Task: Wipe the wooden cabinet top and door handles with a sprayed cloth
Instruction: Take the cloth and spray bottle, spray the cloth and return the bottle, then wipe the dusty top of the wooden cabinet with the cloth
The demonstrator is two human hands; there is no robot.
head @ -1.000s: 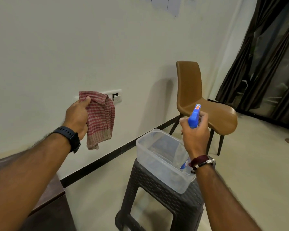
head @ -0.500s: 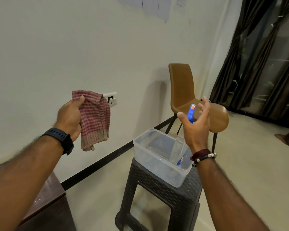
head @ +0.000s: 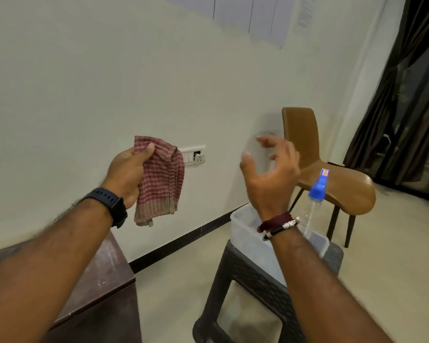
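Head cam, the only view: L hand [head: 130, 173] is clamped on the red checked cloth [head: 160, 180], bunched at its top edge w/ the rest hanging free, at approx 10 o'clock from frame centre. R hand [head: 270, 178] is up at 2 o'clock, fingers spread apart, holding nothing; fingertips are blurred, so likely in motion.

Spray bottle [head: 316, 204] w/ blue trigger head stands upright in the clear plastic tub [head: 245, 229], at 4 o'clock of the R hand and apart from it. Tub sits on a dark plastic stool [head: 233, 280].

Progress: bottle parked and cloth in hand suggest the spraying step is over, though no wet patch can be made out on the cloth. Wiping not begun. Wooden cabinet top [head: 102, 271] lies at 7 o'clock, mostly hidden under the L forearm; door handles not in view. So top and handles are both left to do.

Around: brown chair [head: 332, 179] at 3 o'clock by the wall, wall socket [head: 193, 155] just beside the cloth, dark curtains [head: 406, 107] far R. Stool stands near the cabinet's R corner and could crowd access to the doors.
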